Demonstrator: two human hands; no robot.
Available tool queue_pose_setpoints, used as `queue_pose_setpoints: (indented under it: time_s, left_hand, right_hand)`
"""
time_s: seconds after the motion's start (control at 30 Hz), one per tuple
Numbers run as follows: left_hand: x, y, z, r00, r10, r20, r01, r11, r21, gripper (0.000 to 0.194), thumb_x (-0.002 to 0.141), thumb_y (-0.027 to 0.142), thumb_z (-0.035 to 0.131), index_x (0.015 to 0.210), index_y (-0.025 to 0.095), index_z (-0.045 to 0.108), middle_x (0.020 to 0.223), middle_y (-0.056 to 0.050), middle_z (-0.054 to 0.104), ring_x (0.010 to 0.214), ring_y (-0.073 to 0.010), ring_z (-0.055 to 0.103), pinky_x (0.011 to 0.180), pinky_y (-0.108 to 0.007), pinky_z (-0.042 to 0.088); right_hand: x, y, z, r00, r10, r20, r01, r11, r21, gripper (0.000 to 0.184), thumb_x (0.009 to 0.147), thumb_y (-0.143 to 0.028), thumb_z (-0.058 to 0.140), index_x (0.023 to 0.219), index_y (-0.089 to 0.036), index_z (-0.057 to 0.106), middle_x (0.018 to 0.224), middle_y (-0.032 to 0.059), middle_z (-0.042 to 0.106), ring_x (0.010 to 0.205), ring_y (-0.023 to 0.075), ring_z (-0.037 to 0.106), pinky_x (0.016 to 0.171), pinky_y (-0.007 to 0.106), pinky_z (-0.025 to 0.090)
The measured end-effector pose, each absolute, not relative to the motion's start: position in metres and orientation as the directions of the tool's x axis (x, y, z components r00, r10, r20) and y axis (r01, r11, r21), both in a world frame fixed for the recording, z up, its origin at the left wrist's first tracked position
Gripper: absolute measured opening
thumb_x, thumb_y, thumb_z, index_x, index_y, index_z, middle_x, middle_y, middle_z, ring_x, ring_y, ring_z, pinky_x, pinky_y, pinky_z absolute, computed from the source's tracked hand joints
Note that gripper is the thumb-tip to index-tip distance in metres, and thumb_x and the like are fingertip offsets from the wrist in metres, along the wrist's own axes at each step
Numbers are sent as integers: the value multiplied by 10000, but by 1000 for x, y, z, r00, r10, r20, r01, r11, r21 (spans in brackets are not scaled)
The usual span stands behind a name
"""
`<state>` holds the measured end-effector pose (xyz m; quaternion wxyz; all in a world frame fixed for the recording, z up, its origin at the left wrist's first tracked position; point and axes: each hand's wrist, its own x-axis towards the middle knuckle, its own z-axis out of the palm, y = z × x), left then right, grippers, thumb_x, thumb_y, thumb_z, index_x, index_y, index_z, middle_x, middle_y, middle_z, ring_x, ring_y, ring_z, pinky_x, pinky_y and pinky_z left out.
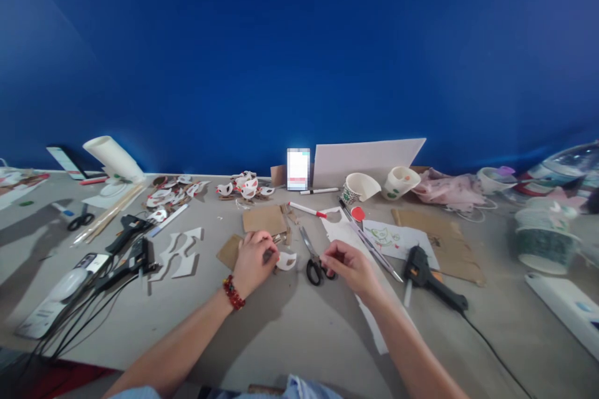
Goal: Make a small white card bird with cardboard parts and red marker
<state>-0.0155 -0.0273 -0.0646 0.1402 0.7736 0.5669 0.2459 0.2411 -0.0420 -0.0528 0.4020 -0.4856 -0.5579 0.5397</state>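
Near the table's middle, my left hand point(255, 260), wearing a red bead bracelet point(233, 292), is closed with curled fingers. A small white curved paper cutout point(286, 261) sticks out at its fingertips; how it is gripped is partly hidden. My right hand point(347, 263) has thumb and fingers pinched together just over the black handles of a pair of scissors point(314, 269). Whatever is in that pinch is too small to name. The scissors lie on the table, blades pointing away. Brown cardboard pieces point(263, 219) lie behind my left hand.
Several small white-and-red bird figures point(248, 187) stand at the back. Glue guns lie left point(131, 262) and right point(423, 271), with trailing cords. A red marker point(307, 209), white cut sheets point(180, 252), paper cups point(360, 187) and a lit phone point(298, 168) are around.
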Motion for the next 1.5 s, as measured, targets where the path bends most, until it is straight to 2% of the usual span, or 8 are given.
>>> queue_pose_setpoints:
  time_s: [0.17, 0.5, 0.67, 0.8, 0.97, 1.17, 1.37, 1.5]
  left_hand:
    - [-16, -34, -54, 292, 886, 360, 815, -428, 390, 97, 853, 255, 589, 885, 212, 670, 941, -77, 638, 948, -260, 518, 842, -400, 377]
    - [-4, -47, -33, 323, 898, 298, 512, -431, 743, 195, 945, 212, 444, 948, 202, 638, 889, -55, 650, 834, -182, 600, 776, -279, 449]
    - [-12, -41, -38, 229, 970, 85, 351, -163, 922, 157, 907, 282, 532, 934, 187, 654, 772, -15, 640, 673, -141, 554, 640, -234, 425]
    - [-13, -39, -39, 226, 974, -25, 9, 23, 1000, 157, 880, 290, 579, 912, 164, 668, 700, 2, 593, 643, -118, 511, 636, -234, 401]
    - [-13, -39, -33, 332, 938, -98, -507, 265, 820, 110, 852, 248, 605, 879, 165, 671, 546, 47, 423, 572, -101, 431, 717, -287, 430]
    - [-3, -50, -24, 472, 869, -149, -660, 460, 594, 116, 836, 185, 599, 937, 177, 654, 547, 64, 304, 523, -83, 348, 648, -243, 411]
    - [0, -73, -19, 676, 708, -203, -243, 474, 846, 80, 851, 235, 602, 906, 177, 607, 609, 50, 472, 440, -35, 301, 513, -191, 329]
    - [0, -89, -20, 776, 591, -219, 372, -149, 916, 82, 807, 132, 573, 844, 182, 627, 885, -23, 608, 619, -96, 524, 592, -223, 420]
  right_hand:
    - [229, -45, -50, -222, 962, -159, 38, -154, -987, 328, 738, -493, 713, 701, -187, 599, 584, -26, 590, 508, 119, 533, 521, 245, 451]
    - [225, -48, -52, -259, 954, -151, 1, -156, -988, 314, 772, -471, 696, 709, -182, 591, 613, -12, 611, 547, 125, 539, 550, 245, 439]
    - [217, -51, -50, -372, 923, 94, 166, 166, -972, 190, 829, -301, 631, 681, -191, 584, 965, 78, 686, 862, 218, 629, 746, 326, 470]
    - [206, -55, -42, -507, 829, 236, 283, 419, -863, 144, 810, -146, 590, 688, -219, 568, 871, 70, 675, 1131, 280, 566, 873, 379, 425]
    - [207, -55, -47, -448, 866, 221, 247, 357, -901, 142, 851, -184, 585, 716, -207, 549, 1020, 87, 674, 1058, 252, 593, 880, 374, 425]
    - [217, -55, -55, -354, 923, 151, -60, 139, -989, 225, 877, -356, 612, 728, -197, 556, 1078, 85, 640, 808, 178, 595, 721, 297, 469]
    - [216, -60, -47, -375, 923, 89, -147, 35, -988, 244, 853, -384, 651, 730, -182, 591, 929, 63, 642, 750, 160, 571, 682, 272, 454]
    - [215, -60, -46, -337, 941, 23, -230, -59, -971, 248, 822, -383, 683, 721, -178, 586, 845, 34, 620, 670, 135, 543, 640, 262, 443]
